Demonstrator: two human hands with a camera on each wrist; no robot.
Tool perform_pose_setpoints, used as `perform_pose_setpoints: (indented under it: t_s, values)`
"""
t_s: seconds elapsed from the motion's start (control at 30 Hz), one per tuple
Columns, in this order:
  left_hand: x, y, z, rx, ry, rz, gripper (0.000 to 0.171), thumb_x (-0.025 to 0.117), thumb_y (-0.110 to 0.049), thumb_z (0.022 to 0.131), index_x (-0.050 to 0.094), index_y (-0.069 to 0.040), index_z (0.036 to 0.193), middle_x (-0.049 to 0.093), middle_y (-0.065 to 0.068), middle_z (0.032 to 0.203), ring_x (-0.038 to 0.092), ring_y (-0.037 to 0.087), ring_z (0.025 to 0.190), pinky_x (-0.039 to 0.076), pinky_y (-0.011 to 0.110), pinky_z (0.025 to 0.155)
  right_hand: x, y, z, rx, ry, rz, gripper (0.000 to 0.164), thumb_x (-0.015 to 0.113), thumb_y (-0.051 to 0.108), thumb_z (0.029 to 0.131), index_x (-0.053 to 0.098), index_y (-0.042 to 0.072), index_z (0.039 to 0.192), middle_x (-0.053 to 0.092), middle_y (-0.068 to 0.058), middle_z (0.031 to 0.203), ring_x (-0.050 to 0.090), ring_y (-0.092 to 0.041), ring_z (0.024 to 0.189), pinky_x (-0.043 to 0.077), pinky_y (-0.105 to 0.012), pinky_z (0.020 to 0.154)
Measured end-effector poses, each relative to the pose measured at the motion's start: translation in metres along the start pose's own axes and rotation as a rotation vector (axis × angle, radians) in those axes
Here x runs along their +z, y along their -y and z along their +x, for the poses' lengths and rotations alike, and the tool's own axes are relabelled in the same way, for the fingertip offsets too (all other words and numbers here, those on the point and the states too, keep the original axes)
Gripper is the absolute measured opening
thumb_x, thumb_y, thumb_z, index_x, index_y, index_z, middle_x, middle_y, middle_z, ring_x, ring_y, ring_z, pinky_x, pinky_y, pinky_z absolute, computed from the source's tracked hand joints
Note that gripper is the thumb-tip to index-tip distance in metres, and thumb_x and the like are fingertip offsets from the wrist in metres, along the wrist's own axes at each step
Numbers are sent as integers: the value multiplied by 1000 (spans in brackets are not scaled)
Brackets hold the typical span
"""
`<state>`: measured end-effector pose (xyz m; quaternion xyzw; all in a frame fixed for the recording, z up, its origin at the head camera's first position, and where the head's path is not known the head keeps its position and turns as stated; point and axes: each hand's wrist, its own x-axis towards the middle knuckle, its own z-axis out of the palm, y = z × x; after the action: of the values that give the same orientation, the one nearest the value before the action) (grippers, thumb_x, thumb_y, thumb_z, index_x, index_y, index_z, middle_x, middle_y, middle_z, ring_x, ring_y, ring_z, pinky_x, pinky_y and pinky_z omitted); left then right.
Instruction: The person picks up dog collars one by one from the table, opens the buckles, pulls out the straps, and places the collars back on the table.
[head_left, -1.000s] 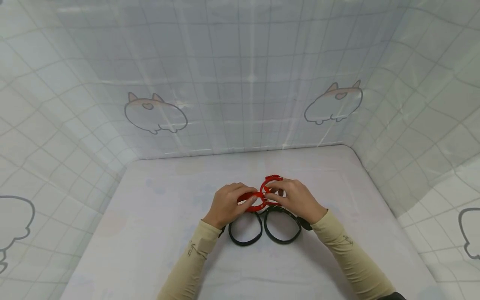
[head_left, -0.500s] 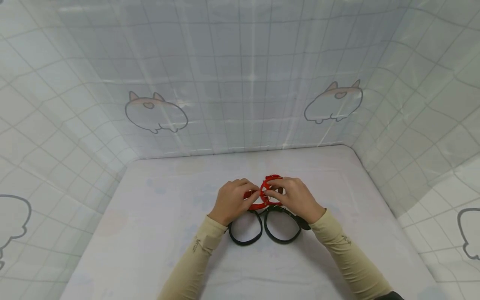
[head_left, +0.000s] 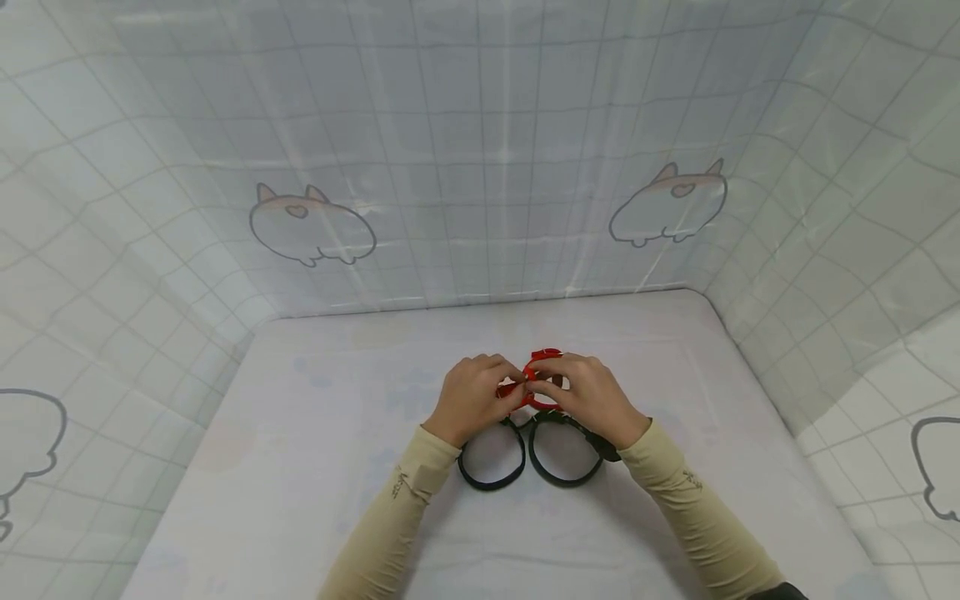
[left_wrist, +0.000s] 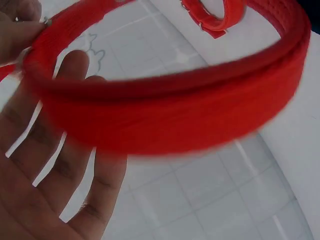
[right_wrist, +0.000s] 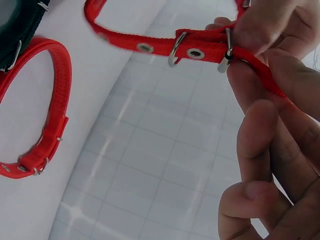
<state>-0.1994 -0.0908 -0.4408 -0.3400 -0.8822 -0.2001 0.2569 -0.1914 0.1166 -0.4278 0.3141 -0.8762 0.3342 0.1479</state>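
Both hands hold a red pet collar (right_wrist: pixel 145 47) by its buckle (right_wrist: pixel 227 47), at the middle of the white table in the head view. My left hand (head_left: pixel 474 398) pinches the strap beside the buckle; its other fingers spread below the loop in the left wrist view. Thumb and finger of my right hand (head_left: pixel 597 398) grip the strap's end, close against the left fingertips. The strap passes through the metal buckle, with a D-ring (right_wrist: pixel 175 50) and metal eyelets along it. A second red collar (right_wrist: pixel 61 85) lies beyond, partly hidden by the right hand in the head view.
Two dark collars, one on the left (head_left: pixel 491 486) and one on the right (head_left: pixel 564 483), lie side by side nearer the person, between the forearms. A grid-patterned curtain (head_left: pixel 480 167) with printed animals stands behind and beside the white table (head_left: pixel 337 433).
My left hand has moved right and slightly away from the person, bringing the held red collar closer to the right hand. The right hand has barely shifted. The dark collars stay put.
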Motion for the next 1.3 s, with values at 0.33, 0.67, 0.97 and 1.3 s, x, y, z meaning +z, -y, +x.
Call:
perform_pose_setpoints:
  t_s: [0.33,0.67,0.97,1.3]
  values:
    - [4,-2,-1,-31,-21,63,18,50,-22,81,61,-15,92,57,-6,78,50,9,60,44,28,59,-2,2,4,-23,-46,-14,17,75,33,79,71,23,92,61,18,81,51,1,67,43,-20,54]
    - [2,-4,-5,117,27,104,20,59,-31,89,70,-14,92,65,-4,89,59,14,76,49,32,76,-1,0,5,-39,-72,-68,27,70,35,83,70,18,103,65,8,91,50,-3,67,41,-21,52]
    - [1,0,-9,125,-6,88,22,65,-40,86,73,-20,91,66,-7,79,55,11,71,45,26,64,0,-2,2,-32,-49,9,27,68,37,85,68,23,107,62,11,96,54,-7,74,46,-25,58]
    - [-8,6,-10,-58,-158,-59,21,68,-34,85,73,-16,96,69,-7,87,59,9,77,48,28,73,2,-19,-5,188,68,162,29,64,50,83,66,28,103,62,15,88,56,-7,81,46,-33,67]
